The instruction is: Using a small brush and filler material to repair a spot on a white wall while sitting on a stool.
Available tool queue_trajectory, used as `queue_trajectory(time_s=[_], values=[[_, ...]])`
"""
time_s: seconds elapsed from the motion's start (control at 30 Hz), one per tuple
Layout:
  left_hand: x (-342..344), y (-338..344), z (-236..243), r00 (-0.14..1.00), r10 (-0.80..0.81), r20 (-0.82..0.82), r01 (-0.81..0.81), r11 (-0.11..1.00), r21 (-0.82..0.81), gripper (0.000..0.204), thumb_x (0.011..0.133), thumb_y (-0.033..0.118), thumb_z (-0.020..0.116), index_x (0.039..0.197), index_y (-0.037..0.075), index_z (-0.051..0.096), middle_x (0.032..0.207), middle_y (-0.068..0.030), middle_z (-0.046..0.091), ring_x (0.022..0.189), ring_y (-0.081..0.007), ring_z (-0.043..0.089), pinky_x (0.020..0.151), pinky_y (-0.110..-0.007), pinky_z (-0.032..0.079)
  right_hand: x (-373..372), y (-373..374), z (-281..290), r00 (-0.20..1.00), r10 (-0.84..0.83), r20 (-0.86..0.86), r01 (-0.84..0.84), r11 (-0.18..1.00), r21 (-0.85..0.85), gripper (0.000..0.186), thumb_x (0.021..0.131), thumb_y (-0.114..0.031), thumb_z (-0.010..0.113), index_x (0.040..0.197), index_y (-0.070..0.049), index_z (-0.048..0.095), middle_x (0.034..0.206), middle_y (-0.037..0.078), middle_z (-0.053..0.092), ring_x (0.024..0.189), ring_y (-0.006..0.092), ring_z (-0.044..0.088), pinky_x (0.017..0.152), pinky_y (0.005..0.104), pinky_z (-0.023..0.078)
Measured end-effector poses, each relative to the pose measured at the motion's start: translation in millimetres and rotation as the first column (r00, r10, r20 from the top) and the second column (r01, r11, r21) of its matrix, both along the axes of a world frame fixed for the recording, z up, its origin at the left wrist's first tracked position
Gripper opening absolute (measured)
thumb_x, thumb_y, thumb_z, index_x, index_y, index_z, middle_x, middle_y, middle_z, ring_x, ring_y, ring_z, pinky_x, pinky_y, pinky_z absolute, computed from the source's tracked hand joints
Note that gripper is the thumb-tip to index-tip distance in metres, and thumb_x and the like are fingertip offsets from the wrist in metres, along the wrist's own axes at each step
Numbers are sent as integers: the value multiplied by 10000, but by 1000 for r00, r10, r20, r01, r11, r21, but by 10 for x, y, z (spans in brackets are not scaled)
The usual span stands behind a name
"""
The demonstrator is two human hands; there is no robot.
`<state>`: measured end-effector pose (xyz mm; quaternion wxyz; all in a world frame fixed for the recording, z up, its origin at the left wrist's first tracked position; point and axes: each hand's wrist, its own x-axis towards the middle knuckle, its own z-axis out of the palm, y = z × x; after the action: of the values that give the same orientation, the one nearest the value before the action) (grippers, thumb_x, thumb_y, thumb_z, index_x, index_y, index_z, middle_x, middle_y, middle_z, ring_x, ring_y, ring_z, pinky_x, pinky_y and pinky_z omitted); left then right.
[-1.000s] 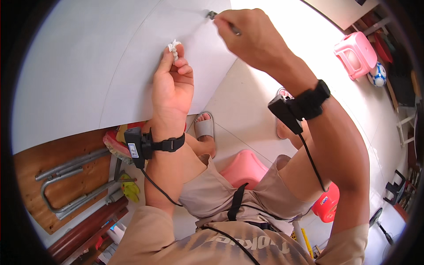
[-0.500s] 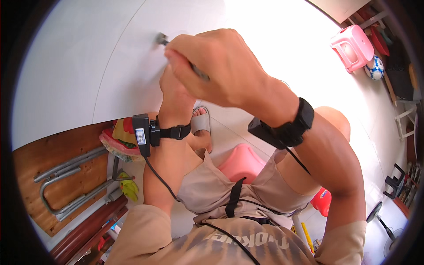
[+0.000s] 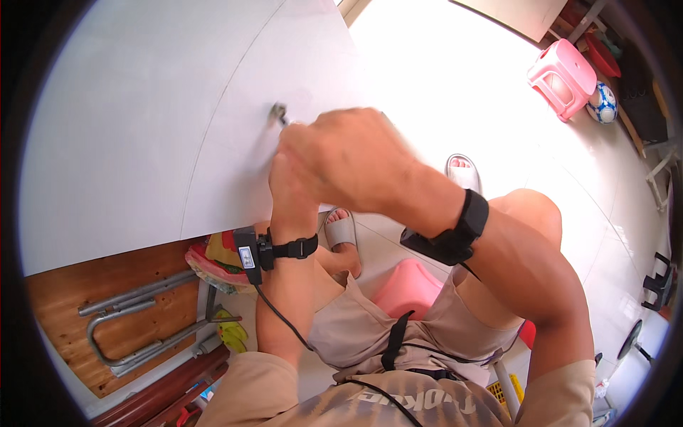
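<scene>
A large white panel [image 3: 142, 128] spreads across the left, with a curved thin line in its surface. On it stands a small metal fitting [image 3: 277, 112]. My right hand [image 3: 348, 153], slightly blurred, is closed just beside the fitting. A thin dark shaft [image 3: 284, 122] runs from the fitting into this grip; the rest of that tool is hidden, so its kind does not show. Under the right hand lies my left hand [image 3: 288, 178], close to the panel's edge, its fingers covered from sight. Both wrists wear black strapped devices.
A pink stool [image 3: 408, 288] is between my legs. Folded grey metal tubes [image 3: 135, 324] rest by a wooden board [image 3: 53, 302] at lower left. Another pink stool [image 3: 578, 75] and a blue-white ball [image 3: 603, 103] stand at upper right. A dark fan-like object [image 3: 630, 339] is at lower right.
The panel, fitting and both hands appear lower and slightly further right in the picture. My right hand stays closed beside the fitting, turned a little, with its back now covering the grey piece seen before.
</scene>
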<state>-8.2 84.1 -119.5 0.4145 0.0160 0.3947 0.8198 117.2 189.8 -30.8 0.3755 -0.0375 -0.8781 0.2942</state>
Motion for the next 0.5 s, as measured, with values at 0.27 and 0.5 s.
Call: queue_trajectory(time_s=[0.27, 0.5], values=[[-91, 97, 515, 939, 200, 280, -173, 978, -119, 165, 1042, 64, 605, 1197, 7, 599, 1098, -93, 701, 610, -75, 533, 517, -203, 432, 73, 497, 212, 937, -314, 152, 338, 926, -170, 305, 962, -201, 573, 743, 2, 634, 613, 223, 634, 571, 419, 638, 563, 488, 529], [-98, -176, 706, 999, 0, -43, 5, 992, 129, 115, 1059, 190, 609, 1106, 89, 636, 1079, -42, 694, 718, -61, 540, 645, -225, 463, 24, 73, 33, 1000, 18, 18, -17, 1000, -25, 132, 886, -139, 643, 819, -43, 583, 652, 160, 628, 620, 385, 635, 575, 490, 504]])
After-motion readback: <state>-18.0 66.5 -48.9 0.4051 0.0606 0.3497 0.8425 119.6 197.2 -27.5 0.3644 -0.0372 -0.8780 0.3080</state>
